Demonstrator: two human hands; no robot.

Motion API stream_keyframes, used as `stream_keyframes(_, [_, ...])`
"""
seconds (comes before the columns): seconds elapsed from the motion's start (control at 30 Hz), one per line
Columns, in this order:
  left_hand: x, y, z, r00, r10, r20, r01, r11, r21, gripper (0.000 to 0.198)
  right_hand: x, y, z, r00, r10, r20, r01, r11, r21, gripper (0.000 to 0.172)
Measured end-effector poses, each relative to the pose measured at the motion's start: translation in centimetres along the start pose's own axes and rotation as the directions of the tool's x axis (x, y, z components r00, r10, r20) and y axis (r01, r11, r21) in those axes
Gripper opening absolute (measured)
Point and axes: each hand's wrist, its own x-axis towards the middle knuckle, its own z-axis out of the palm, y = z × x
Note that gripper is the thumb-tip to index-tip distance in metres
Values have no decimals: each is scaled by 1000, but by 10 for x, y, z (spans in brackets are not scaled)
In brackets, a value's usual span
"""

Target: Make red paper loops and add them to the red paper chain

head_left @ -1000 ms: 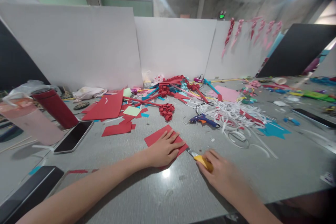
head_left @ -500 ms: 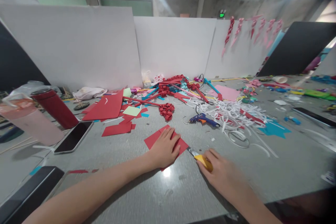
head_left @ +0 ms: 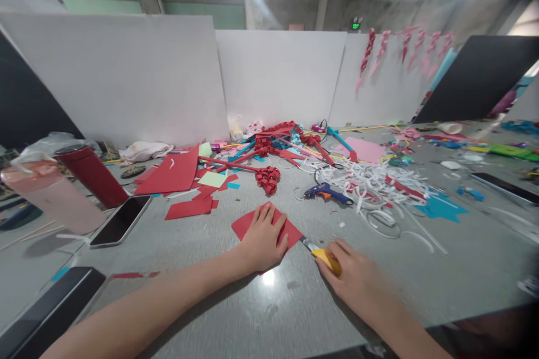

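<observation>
Under my left hand lies a piece of red paper on the grey table. The fingers of that hand are spread flat and press on the paper; part of the sheet is hidden beneath them. My right hand is closed around the yellow handle of a utility knife. Its blade points up and left, with the tip at the right corner of the red paper. Whether the blade is on top of the paper or under it, I cannot tell.
A blue glue gun lies beyond the knife, beside a heap of white paper strips. Red woven paper pieces are farther back. To the left are a phone, a red flask, a pink bottle and a black case.
The camera view has shifted very slightly. Both hands, the knife and the red paper stay in almost the same place.
</observation>
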Motion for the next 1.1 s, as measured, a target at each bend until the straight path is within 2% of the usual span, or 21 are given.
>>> stream_keyframes(0.2, [-3,-1,1,999,-2,33,3,999,-33,60,-1,-3,2,998,-52,-39,52,999,10,25])
stream_keyframes(0.37, [-4,-6,6,998,22,52,-19,997,-75,64,0,-10,-3,994,-107,-14,107,994,19,24])
stream_keyframes(0.43, [-4,-6,7,998,30,53,-25,996,-88,63,1,-7,-3,996,-85,-29,86,996,15,25])
stream_keyframes(0.57, [-3,-3,6,998,14,68,-7,996,-93,63,5,3,2,995,49,-83,-50,999,-19,32])
stream_keyframes(0.7, [-2,0,2,996,6,91,3,995,-95,63,5,6,5,998,21,-65,-25,998,-56,31])
stream_keyframes(0.83, [-4,0,2,998,24,66,-18,996,-91,61,4,8,3,999,-4,-54,2,999,-38,31])
stream_keyframes(0.97, [-4,-1,0,993,103,54,-98,992,-84,51,5,13,1,997,-38,-60,35,999,-39,32])
stream_keyframes(1.1, [-1,-2,-6,969,221,112,-209,972,-108,50,9,17,2,997,-49,-53,47,998,-39,32])
